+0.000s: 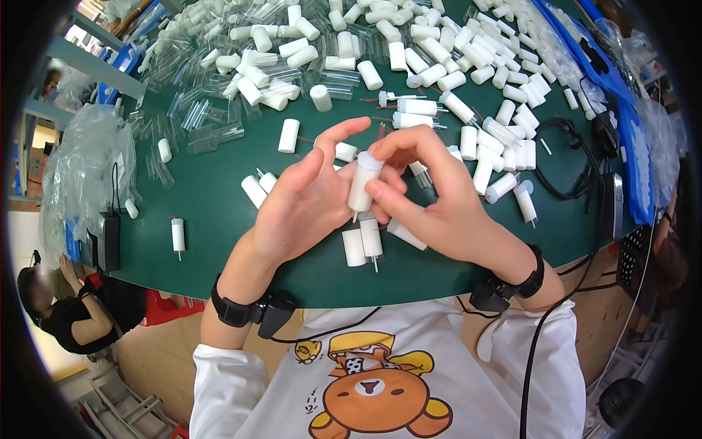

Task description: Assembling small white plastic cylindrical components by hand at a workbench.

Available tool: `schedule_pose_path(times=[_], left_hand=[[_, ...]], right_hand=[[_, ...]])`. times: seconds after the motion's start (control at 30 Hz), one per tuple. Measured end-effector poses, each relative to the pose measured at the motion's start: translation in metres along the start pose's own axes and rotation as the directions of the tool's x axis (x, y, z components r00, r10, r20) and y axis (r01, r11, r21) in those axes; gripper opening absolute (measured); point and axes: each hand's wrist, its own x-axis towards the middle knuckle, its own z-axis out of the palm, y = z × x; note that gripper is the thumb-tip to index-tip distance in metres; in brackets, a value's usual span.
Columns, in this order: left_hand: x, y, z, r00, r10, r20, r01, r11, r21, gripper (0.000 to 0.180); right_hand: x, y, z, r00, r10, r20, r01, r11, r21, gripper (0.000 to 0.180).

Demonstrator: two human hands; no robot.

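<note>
My right hand (439,201) pinches a white cylinder (362,186) with a translucent cap on its upper end, thumb on its side and fingers near the cap. A thin pin pokes out at its lower end. Beside it, my left hand (292,197) is open, thumb and index finger spread; its other fingers are partly hidden behind the cylinder, so I cannot tell whether they touch it. Just below the hands lie a plain white cylinder (354,247) and another white cylinder with a pin (371,235). Several capped cylinders with red wires, such as this one (417,107), lie beyond my fingers.
A heap of white cylinders (296,55) and clear tubes (208,135) covers the far side of the green table (197,234). One wired cylinder (178,235) stands apart at left. A black cable (545,164) and blue tray (636,161) are at right. Another person (95,314) sits at left.
</note>
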Motion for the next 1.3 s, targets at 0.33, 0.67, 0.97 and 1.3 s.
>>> schedule_pose_path(times=[0.33,0.67,0.97,1.3], left_hand=[[0.001,0.009,-0.011,0.945,0.270,-0.183,-0.265,0.963,0.049,0.054],[0.002,0.013,-0.014,0.973,0.177,-0.145,-0.186,0.981,-0.055,0.045],[0.003,0.010,-0.013,0.985,0.134,-0.112,-0.137,0.990,-0.021,0.045],[0.002,0.009,-0.008,0.990,0.106,-0.094,-0.106,0.994,-0.004,0.039]], right_hand=[[0.008,0.008,-0.017,0.998,0.065,-0.004,-0.063,0.942,-0.329,0.020],[0.014,0.024,-0.032,0.973,-0.131,-0.190,-0.032,0.740,-0.672,0.020],[0.017,0.054,-0.037,0.981,-0.143,-0.133,-0.018,0.612,-0.791,0.033],[0.022,0.046,-0.042,0.900,-0.233,-0.370,-0.034,0.806,-0.591,0.029]])
